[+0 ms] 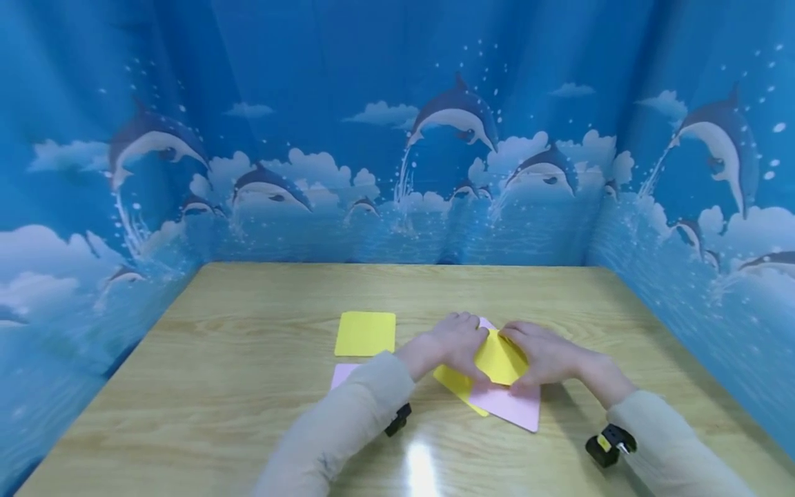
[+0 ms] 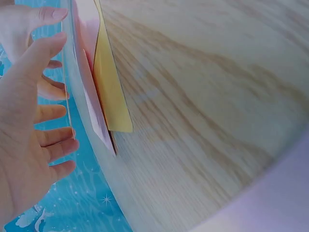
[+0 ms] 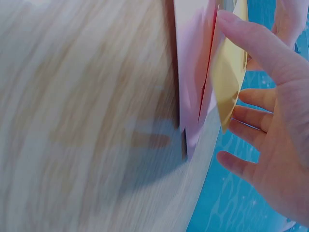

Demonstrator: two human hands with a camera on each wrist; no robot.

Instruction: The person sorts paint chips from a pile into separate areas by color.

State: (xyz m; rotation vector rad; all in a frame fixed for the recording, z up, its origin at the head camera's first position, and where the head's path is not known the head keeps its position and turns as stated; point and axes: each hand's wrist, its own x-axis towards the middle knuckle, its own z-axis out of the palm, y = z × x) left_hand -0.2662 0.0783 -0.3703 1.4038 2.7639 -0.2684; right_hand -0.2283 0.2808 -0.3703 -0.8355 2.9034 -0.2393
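Observation:
Between the two hands is a yellow square sheet of paper [image 1: 504, 360], bent and raised above the table. My right hand [image 1: 549, 355] pinches its right side; in the right wrist view the thumb [image 3: 241, 29] lies on one face with fingers [image 3: 256, 116] behind the other. On the sheet's left side is my left hand [image 1: 459, 345], its fingers [image 2: 58, 140] extended and fingertips close along a thin edge; actual contact is hard to tell. Below them a pink sheet [image 1: 506, 404] overlaps a second yellow sheet [image 1: 462, 390] on the table.
Another yellow square [image 1: 365, 333] lies flat farther left, with a pink sheet [image 1: 341, 373] nearer, partly hidden by the left sleeve [image 1: 366, 400]. The wooden table [image 1: 248, 386] meets a blue dolphin-print curtain [image 1: 310, 207] at the back and sides.

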